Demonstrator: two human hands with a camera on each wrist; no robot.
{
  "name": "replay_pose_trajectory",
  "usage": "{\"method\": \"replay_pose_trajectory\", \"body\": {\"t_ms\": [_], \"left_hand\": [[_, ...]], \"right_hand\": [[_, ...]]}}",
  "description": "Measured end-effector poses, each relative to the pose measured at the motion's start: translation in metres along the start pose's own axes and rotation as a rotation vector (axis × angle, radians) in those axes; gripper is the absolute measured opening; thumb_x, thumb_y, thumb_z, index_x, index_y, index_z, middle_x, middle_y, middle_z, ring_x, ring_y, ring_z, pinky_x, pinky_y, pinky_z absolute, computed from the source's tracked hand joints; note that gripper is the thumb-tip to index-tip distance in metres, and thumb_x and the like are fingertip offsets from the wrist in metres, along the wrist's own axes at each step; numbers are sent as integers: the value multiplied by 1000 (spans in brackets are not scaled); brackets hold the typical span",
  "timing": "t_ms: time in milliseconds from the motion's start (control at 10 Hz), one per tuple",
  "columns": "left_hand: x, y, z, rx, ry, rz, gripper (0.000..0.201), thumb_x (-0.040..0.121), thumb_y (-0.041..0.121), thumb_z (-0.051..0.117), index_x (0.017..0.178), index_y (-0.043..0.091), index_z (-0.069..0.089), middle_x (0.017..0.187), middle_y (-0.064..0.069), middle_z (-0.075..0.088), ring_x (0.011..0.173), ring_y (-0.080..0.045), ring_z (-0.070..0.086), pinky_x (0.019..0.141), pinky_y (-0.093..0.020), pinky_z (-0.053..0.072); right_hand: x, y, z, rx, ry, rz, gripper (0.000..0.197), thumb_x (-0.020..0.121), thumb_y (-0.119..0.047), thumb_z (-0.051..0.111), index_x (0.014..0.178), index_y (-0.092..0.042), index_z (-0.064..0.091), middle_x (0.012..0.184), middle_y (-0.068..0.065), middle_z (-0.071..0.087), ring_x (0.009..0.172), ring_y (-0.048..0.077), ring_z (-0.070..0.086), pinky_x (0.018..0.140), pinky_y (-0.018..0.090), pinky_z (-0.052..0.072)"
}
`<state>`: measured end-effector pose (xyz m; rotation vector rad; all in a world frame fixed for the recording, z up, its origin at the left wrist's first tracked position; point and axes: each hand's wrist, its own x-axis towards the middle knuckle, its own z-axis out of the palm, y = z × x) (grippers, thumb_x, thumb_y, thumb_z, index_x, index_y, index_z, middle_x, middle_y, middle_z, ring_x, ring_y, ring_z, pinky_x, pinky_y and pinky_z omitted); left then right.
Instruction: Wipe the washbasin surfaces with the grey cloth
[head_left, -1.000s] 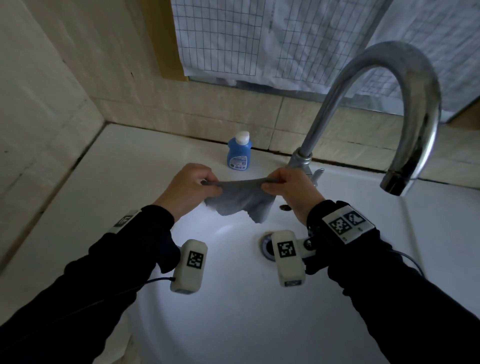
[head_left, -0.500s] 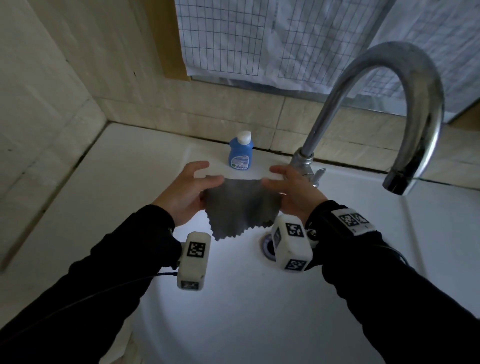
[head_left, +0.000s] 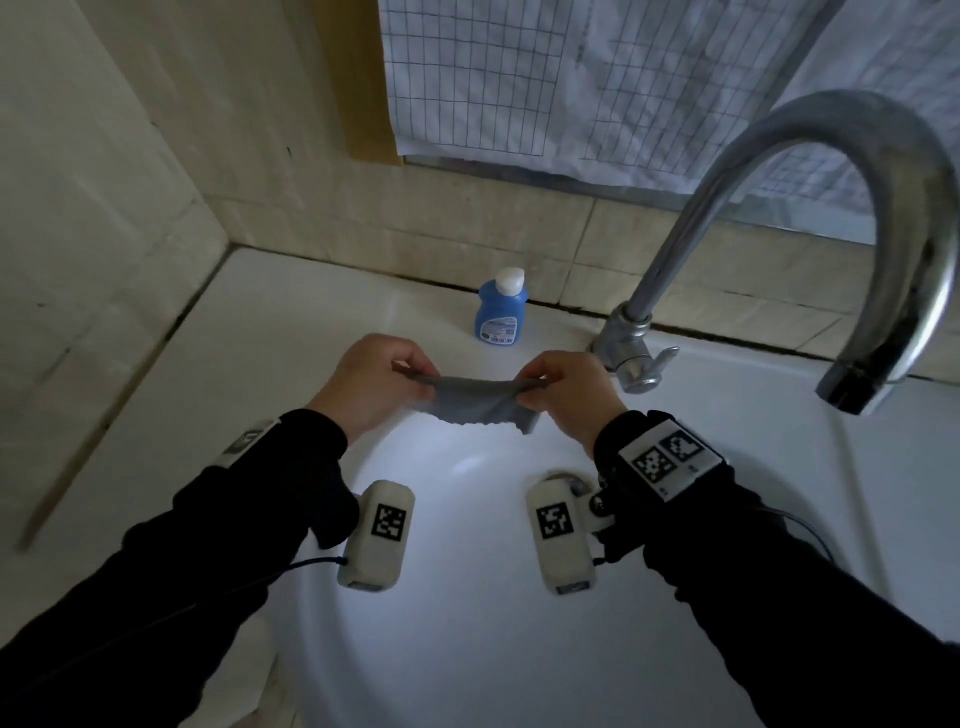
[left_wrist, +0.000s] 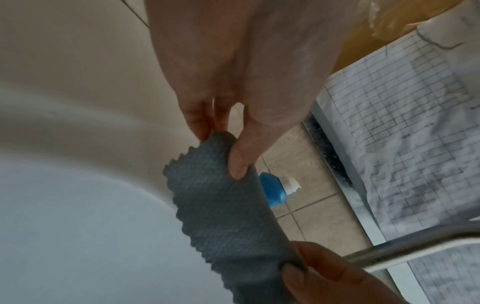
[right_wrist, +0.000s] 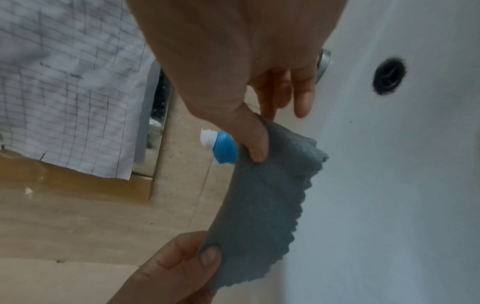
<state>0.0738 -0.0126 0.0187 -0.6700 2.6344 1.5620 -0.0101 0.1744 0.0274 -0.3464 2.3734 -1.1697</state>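
A small grey cloth (head_left: 480, 402) with a zigzag edge hangs stretched between both hands above the back of the white washbasin (head_left: 467, 623). My left hand (head_left: 374, 387) pinches its left top corner between thumb and fingers. My right hand (head_left: 563, 392) pinches the right top corner the same way. In the left wrist view the cloth (left_wrist: 226, 205) runs from my left thumb down to the right hand (left_wrist: 322, 273). In the right wrist view the cloth (right_wrist: 262, 203) is folded over near the right thumb; the left hand (right_wrist: 176, 267) holds its far end.
A blue bottle (head_left: 498, 309) with a white cap stands on the basin's back ledge against the tiled wall. A tall curved chrome tap (head_left: 810, 208) rises at the right, its spout over the bowl. The drain (right_wrist: 388, 77) lies under my right wrist. Gridded paper (head_left: 597, 83) covers the window.
The cloth, held flat and spread half a second ago, now hangs shorter and folded from its top edge. Both hands have turned knuckles up and moved slightly apart.
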Motion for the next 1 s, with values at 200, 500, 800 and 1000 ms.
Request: {"method": "replay_pose_trajectory", "body": {"t_ms": [200, 500, 800, 1000], "left_hand": [[12, -10, -20, 109, 132, 21, 10, 72, 9, 68, 80, 14, 73, 75, -2, 62, 71, -15, 54, 58, -11, 36], [45, -17, -46, -221, 246, -26, 26, 74, 8, 59, 79, 31, 71, 80, -6, 69, 80, -22, 65, 80, -30, 51], [59, -61, -48, 138, 126, -111, 43, 71, 23, 60, 112, 13, 65, 126, -16, 58, 119, -34, 52, 103, -33, 38], [64, -69, -46, 183, 97, -183, 36, 76, 27, 60, 111, 22, 66, 135, -14, 49, 123, -38, 43, 109, -42, 34]], "right_hand": [[11, -14, 19, 21, 35, 15, 17, 76, -9, 59, 75, -24, 66, 62, 0, 59, 53, 14, 52, 57, 33, 51], [34, -41, 49, 542, -45, 25, 34, 87, 8, 37, 116, -1, 52, 100, 14, 56, 70, 15, 51, 59, 17, 42], [56, -31, 78, 292, -122, 62, 64, 75, 18, 46, 130, -14, 46, 124, 11, 46, 113, 23, 44, 85, 29, 38], [55, -27, 78, 297, -59, 85, 58, 75, 18, 46, 127, -7, 47, 130, 30, 46, 116, 44, 46, 78, 38, 42]]}}
